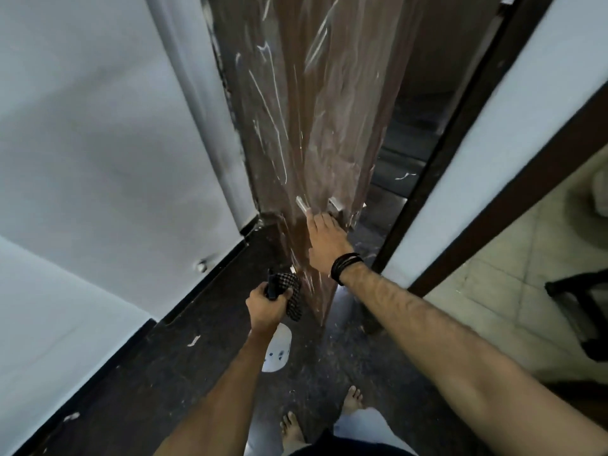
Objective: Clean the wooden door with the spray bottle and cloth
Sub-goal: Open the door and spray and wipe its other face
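The brown wooden door (312, 110) stands ajar and nearly edge-on, its face covered in shiny, wrinkled film. Two metal lever handles (302, 204) stick out on either side of its edge. My right hand (325, 240) lies against the door just below the handles, its fingers stretched up to them. My left hand (266, 307) is lower, close to the door's edge. It grips the black trigger head of the spray bottle (278, 348), whose white body hangs below the fist. The same hand holds a black-and-white checked cloth (292, 296).
A white wall (98, 143) with black skirting runs along the left. The dark door frame (460, 153) stands to the right, with a tiled room and a black chair base (582, 311) beyond it. My bare feet (352, 398) are on the dark speckled floor.
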`<state>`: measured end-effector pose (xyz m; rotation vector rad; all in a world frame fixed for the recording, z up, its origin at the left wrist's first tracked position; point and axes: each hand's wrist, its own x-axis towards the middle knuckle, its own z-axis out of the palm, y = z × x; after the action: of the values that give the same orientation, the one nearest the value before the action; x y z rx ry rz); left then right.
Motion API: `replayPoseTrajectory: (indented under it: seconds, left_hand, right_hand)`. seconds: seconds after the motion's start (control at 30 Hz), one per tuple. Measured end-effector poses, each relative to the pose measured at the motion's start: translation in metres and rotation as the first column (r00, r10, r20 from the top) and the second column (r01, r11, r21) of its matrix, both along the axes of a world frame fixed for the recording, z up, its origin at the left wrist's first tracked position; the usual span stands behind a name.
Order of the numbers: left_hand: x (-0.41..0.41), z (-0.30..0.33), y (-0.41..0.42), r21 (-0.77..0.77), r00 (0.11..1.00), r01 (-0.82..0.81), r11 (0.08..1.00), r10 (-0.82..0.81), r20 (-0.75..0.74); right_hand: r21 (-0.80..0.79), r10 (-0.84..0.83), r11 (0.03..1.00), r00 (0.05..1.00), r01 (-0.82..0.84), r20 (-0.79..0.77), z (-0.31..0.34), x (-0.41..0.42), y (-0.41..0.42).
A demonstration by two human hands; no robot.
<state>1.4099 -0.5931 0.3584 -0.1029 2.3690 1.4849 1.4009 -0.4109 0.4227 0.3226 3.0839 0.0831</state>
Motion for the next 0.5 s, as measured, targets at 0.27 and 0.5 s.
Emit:
replayPoseTrajectory:
  seconds: [0.27, 0.5]
  left_hand:
    - [-0.029, 0.012, 0.061, -0.009, 0.996, 0.089, 0.996, -0.089, -0.017]
    - [-0.061, 0.035, 0.113, -0.022, 0.986, 0.144, 0.989, -0.145, -0.083]
  right_hand:
    - [0.1, -0.169, 0.982, 0.982, 0.16, 0.085, 0.01, -0.017, 0.068]
    - [0.132, -0.213, 0.97, 0.974, 0.203, 0.07, 0.017, -0.042, 0.123]
